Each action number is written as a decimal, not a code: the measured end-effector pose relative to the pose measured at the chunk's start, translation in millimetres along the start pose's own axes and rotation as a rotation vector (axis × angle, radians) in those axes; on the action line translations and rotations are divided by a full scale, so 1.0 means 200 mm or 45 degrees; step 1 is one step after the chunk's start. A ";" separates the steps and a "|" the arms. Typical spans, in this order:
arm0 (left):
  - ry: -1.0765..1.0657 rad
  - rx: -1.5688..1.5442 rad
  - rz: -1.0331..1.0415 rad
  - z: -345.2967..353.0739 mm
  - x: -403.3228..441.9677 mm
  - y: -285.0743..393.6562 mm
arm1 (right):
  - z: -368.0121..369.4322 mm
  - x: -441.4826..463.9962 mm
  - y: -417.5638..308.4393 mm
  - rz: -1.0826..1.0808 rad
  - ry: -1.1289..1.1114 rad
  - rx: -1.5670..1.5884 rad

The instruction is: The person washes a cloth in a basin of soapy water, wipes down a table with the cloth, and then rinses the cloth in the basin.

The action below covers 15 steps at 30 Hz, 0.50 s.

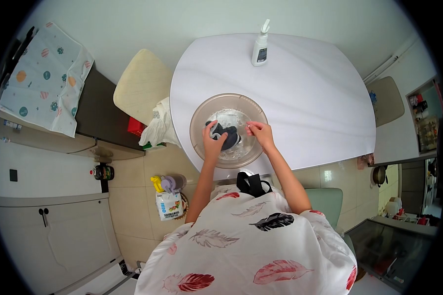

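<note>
A round beige basin [200, 109] of sudsy water [248, 142] stands near the front left of the white table. Inside it lies a dark grey cloth item [230, 140] with a lighter edge; its exact kind is hard to make out. My left hand [212, 141] curls around the left side of this cloth, thumb and fingers gripping it. Over the basin's right side is my right hand [262, 134], its fingertips pinched together. Whatever they may hold is too small to tell.
A white spray bottle [261, 48] stands at the table's back. Chairs [142, 81] flank the table, with white cloth [161, 123] hanging by the left one. On the floor to the left are a white package [169, 205] and a purple-lidded container [172, 183].
</note>
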State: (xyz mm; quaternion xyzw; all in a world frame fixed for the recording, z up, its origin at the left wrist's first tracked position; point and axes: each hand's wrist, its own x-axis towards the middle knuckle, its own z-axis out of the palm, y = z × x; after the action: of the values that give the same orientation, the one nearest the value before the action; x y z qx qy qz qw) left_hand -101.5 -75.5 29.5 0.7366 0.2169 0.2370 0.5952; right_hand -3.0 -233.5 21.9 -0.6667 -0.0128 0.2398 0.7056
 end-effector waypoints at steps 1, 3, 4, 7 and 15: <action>-0.003 0.000 0.001 0.00 0.01 -0.05 | -0.02 0.03 0.06 -0.001 0.003 0.001; 0.013 -0.219 -0.088 0.01 0.03 -0.11 | -0.02 0.07 0.13 -0.465 0.041 -0.692; 0.012 -0.219 -0.088 0.01 0.02 -0.11 | -0.01 0.06 0.13 -0.465 0.042 -0.691; 0.069 -0.374 -0.185 0.03 0.01 -0.09 | 0.02 0.01 0.08 -0.514 0.144 -0.649; 0.041 -0.299 -0.291 0.03 0.00 -0.08 | 0.01 0.04 0.16 -0.494 0.076 -0.999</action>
State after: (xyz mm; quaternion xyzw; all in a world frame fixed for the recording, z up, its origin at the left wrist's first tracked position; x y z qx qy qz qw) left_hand -97.7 -76.8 12.8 0.6287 0.2795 0.2031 0.6967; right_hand -5.9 -228.6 -10.7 -0.8761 -0.2076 0.0603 0.4310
